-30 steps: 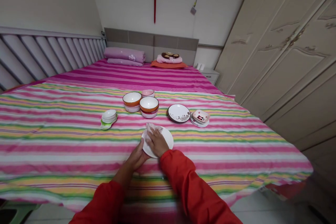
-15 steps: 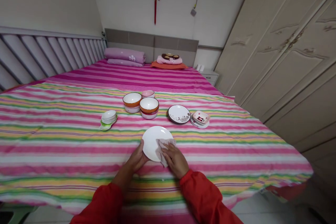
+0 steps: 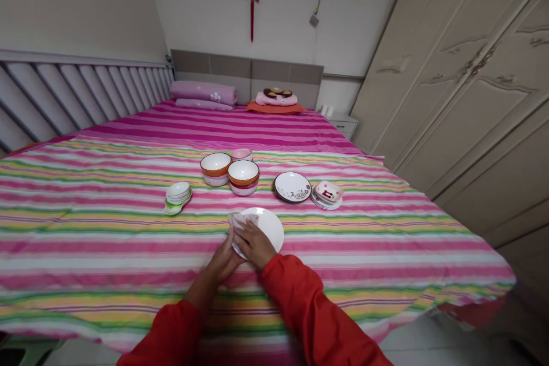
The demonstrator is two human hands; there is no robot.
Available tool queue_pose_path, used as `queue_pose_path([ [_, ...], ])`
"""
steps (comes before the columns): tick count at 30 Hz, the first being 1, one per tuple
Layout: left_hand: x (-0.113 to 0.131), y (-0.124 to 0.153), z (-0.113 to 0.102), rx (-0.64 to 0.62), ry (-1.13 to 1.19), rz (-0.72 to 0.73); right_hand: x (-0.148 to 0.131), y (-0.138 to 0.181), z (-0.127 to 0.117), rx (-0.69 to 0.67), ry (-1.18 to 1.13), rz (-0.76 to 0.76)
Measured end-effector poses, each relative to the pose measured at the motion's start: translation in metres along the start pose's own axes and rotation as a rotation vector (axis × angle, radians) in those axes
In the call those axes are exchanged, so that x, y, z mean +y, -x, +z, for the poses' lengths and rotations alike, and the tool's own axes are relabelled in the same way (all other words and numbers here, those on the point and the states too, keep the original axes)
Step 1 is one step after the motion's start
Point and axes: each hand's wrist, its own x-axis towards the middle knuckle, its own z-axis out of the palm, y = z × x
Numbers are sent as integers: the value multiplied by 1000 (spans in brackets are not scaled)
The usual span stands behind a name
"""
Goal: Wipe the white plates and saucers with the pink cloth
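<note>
A round white plate is held just above the striped cloth in front of me. My left hand grips its left edge, thumb toward the top side. My right hand presses a pale crumpled cloth onto the plate's upper left part, fingers laid over the cloth. The cloth hangs a little past the rim there. Both hands are close together, and the right one hides the plate's lower middle.
Beyond the plate stand stacked bowls. Small white dishes are piled to the left. Right of the bowls lie a patterned plate and a stack topped by a square dish. Everything rests on a striped sheet over a bed.
My right hand has slid the cloth leftward across the plate, from its right side to its upper left edge. My left hand keeps its hold on the plate.
</note>
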Motion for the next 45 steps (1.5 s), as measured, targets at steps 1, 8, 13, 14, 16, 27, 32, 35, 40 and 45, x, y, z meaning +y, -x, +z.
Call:
queue_pose_path([
  [1,0,1,0,-5,-8,-7,-4,6,-1,-6,-21,-20],
  [8,-2,1,2,4,-51,-54,-6,65,-25,-5,-159,-34],
  [13,-3,0,2,-43,-28,-48,12,79,-37,104,-36,62],
  [14,-3,0,2,-39,-26,-50,17,75,-37,127,-4,83],
  [16,-3,0,2,-29,-23,-47,26,63,-36,162,47,110],
  [27,0,2,8,-5,2,-13,11,3,-3,48,-25,36],
  [32,0,5,12,-8,-21,-19,-5,41,-9,2,-130,-37],
  [35,-2,4,10,11,-36,-26,-4,67,-20,30,-141,-39],
  [40,-4,2,6,-14,-34,-44,17,78,-35,142,-2,79],
  [45,-4,1,4,16,-29,-15,35,49,-27,171,137,126],
])
